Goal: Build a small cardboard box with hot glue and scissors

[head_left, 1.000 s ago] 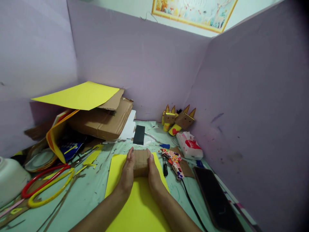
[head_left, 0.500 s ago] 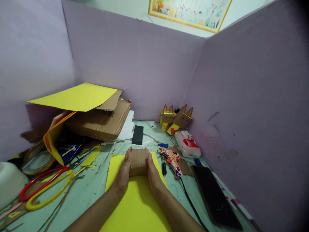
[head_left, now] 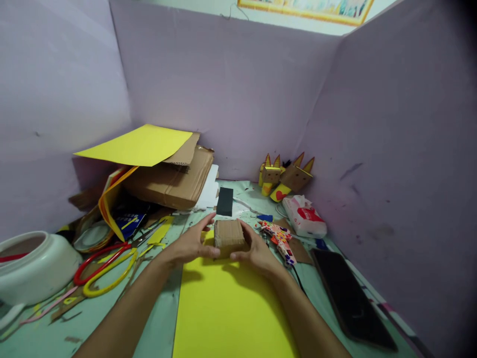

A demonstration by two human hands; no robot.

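Observation:
A small brown cardboard box (head_left: pixel 228 234) sits at the far end of a yellow paper sheet (head_left: pixel 231 308) in front of me. My left hand (head_left: pixel 194 242) is at the box's left side, its index finger and thumb spread apart. The left thumb tip is at the box's lower left corner; whether it touches is hard to tell. My right hand (head_left: pixel 257 248) curves around the right side of the box, with fingers along that side and the thumb at the lower front edge.
Scissors (head_left: pixel 106 271) and a white pot (head_left: pixel 40 268) lie left, before stacked cardboard (head_left: pixel 167 181). A patterned glue gun (head_left: pixel 279 241), a tissue pack (head_left: pixel 304 216) and a phone (head_left: pixel 352 298) are right. Cardboard figures (head_left: pixel 292 178) stand behind. Purple panels (head_left: pixel 223 89) surround the table.
My hands have gone from lying flat along the box's sides to spread thumbs and fingers around it. The view has shifted, bringing more of the white pot into sight.

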